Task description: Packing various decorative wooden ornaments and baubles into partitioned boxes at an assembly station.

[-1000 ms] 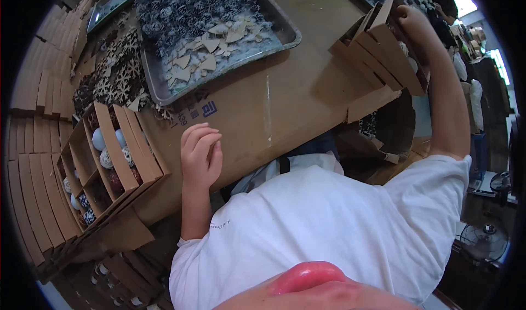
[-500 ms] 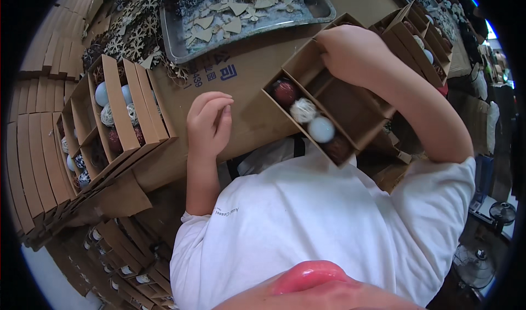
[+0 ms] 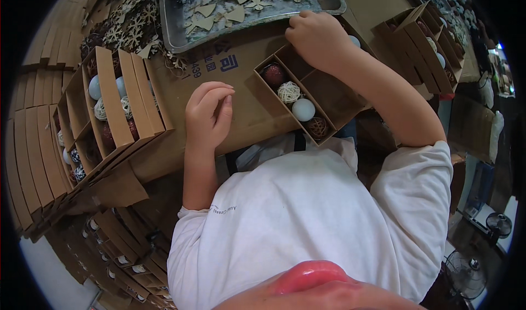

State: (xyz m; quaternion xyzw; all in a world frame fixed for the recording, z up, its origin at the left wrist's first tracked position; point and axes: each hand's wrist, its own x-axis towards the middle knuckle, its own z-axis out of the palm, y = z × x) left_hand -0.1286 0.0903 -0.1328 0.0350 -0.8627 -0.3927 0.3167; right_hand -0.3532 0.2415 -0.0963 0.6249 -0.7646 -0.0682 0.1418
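An open cardboard box (image 3: 322,125) with dividers lies in front of me. Its near-left row holds a dark red glitter ball (image 3: 274,75), a white woven ball (image 3: 289,92), a pale blue ball (image 3: 303,110) and a brown vine ball (image 3: 317,127). Over the far end of this box is my right hand (image 3: 320,40), closed, its curled fingers at the far wall; the fingertips are partly hidden. A pale ball (image 3: 355,41) shows just beyond the wrist. My left hand (image 3: 210,115) hovers left of the box, fingers loosely bent, thumb apart, holding nothing.
Beyond the box, a metal tray (image 3: 181,46) holds wooden angel-shaped cutouts and frosted cones. Wooden snowflakes (image 3: 131,28) lie left of it. Filled divided boxes stand at left (image 3: 143,104) and right (image 3: 416,52). Stacked cardboard (image 3: 38,156) lines the far left.
My right hand and the box have shifted away from me and slightly left, and the box sits flatter. My left hand has hardly moved.
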